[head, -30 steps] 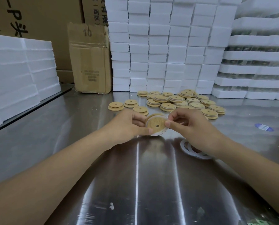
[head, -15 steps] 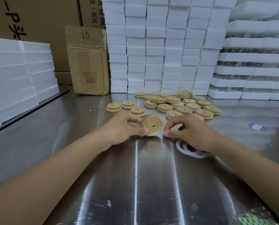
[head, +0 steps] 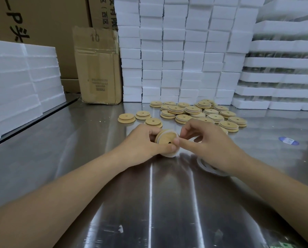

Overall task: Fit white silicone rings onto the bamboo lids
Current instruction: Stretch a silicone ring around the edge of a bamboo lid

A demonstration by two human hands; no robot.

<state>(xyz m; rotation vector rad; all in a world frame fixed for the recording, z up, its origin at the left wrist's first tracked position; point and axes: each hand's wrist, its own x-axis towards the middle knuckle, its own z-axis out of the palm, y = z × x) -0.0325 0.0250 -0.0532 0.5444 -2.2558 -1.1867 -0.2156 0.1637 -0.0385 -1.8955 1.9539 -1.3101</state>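
Note:
My left hand (head: 142, 140) grips a round bamboo lid (head: 165, 138) with a centre hole, held on edge just above the steel table. A white silicone ring (head: 171, 153) wraps round the lid's rim. My right hand (head: 203, 140) pinches the ring against the lid's right side with thumb and forefinger. Under my right wrist lie loose white silicone rings (head: 206, 166), partly hidden. Several more bamboo lids (head: 192, 111) lie in a heap behind the hands, and three lids (head: 126, 118) lie apart to the left.
The steel table (head: 78, 149) is reflective. White foam blocks (head: 176, 51) are stacked at the back, foam trays (head: 284, 77) at the right, foam slabs (head: 20, 83) at the left. A cardboard box (head: 97, 68) stands at the back left. A blue sticker (head: 289, 141) lies at the right.
My right hand has come back onto the lid and now pinches the ring at its right edge. The lid stays in my left hand, lowered slightly towards the table.

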